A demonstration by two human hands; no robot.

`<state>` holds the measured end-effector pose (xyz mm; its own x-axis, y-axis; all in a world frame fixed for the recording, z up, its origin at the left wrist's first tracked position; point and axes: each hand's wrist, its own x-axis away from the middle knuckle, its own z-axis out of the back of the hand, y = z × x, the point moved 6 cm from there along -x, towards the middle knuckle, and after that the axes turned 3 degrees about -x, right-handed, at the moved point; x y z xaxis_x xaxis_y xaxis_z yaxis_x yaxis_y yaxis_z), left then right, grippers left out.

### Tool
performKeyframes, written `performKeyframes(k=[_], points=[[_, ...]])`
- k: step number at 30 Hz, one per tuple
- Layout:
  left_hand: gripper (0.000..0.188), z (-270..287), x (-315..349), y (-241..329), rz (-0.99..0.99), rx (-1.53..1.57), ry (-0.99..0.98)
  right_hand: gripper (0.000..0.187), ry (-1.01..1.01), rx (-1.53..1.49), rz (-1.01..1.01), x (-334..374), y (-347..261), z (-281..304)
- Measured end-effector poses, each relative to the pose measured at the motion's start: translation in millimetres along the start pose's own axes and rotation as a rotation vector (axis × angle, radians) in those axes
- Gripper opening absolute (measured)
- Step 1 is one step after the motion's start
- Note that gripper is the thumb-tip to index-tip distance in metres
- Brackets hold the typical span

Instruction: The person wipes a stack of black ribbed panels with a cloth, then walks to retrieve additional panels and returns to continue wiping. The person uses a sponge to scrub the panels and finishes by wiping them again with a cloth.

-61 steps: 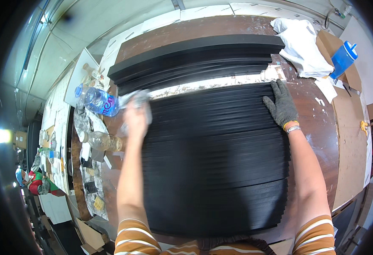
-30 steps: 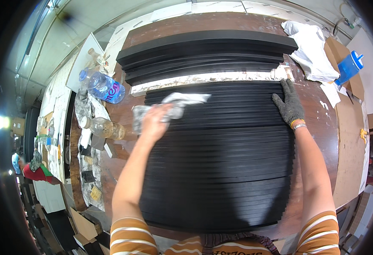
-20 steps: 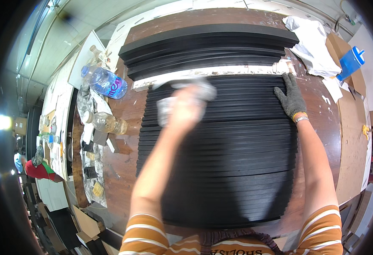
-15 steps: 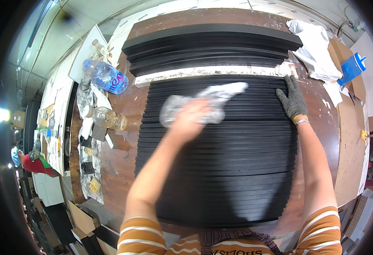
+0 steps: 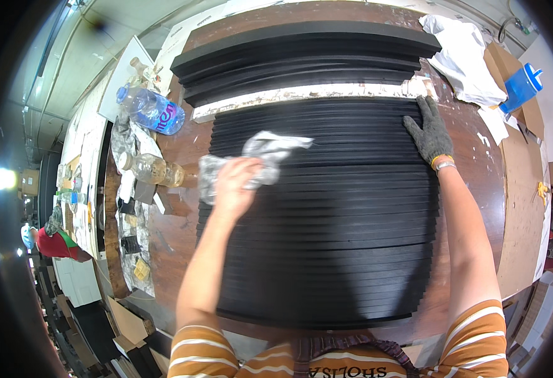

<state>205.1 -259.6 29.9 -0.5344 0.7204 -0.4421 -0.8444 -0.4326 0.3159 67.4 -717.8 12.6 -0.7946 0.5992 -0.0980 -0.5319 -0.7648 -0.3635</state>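
Note:
Many narrow black strips (image 5: 327, 208) lie side by side on the brown table, forming a wide ridged panel in front of me. My bare left hand (image 5: 237, 183) presses a crumpled white and grey cloth (image 5: 270, 151) against the panel's left part, its fingers closed over the cloth. My right hand (image 5: 431, 135), in a dark grey glove, lies on the far right corner of the panel with thumb and fingers apart. Beyond the strips runs a white, paint-stained bar (image 5: 302, 96). Behind it sits a stack of longer black mouldings (image 5: 308, 53).
At the left lie a large clear bottle (image 5: 153, 110) with a blue cap and a smaller clear bottle (image 5: 153, 170). White cloth (image 5: 462, 60) and a blue tumbler (image 5: 521, 87) are at the far right, beside cardboard (image 5: 519, 208). Farther left, a person in red (image 5: 57, 244) is at another table.
My left hand has swept the cloth leftward across the strips toward their left edge. My gloved right hand stays on the same corner. The whole view has shifted slightly.

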Motion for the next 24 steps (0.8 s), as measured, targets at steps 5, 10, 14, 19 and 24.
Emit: performKeyframes(k=[5,10,14,19,24], points=[[0.027,61.5,23.3,-54.9,0.393,-0.373,-0.062,0.078,0.008,-0.049,-0.004,0.7,3.7,-1.1],[0.033,-22.7,-5.0,14.7,-0.012,-0.121,0.014,0.079,0.003,-0.068,-0.017,1.5,-0.6,0.7],[0.029,29.8,23.4,-45.4,0.143,-0.224,0.039,0.079,0.01,-0.057,0.016,-0.5,-1.6,1.7],[0.029,142.0,94.8,-43.8,0.596,-0.41,0.094,0.077,0.027,-0.1,0.035,-1.1,4.0,-3.5],[0.051,102.8,127.5,115.9,0.544,-0.059,-0.095,0.073,0.021,-0.145,0.143,-9.5,10.5,-8.0]])
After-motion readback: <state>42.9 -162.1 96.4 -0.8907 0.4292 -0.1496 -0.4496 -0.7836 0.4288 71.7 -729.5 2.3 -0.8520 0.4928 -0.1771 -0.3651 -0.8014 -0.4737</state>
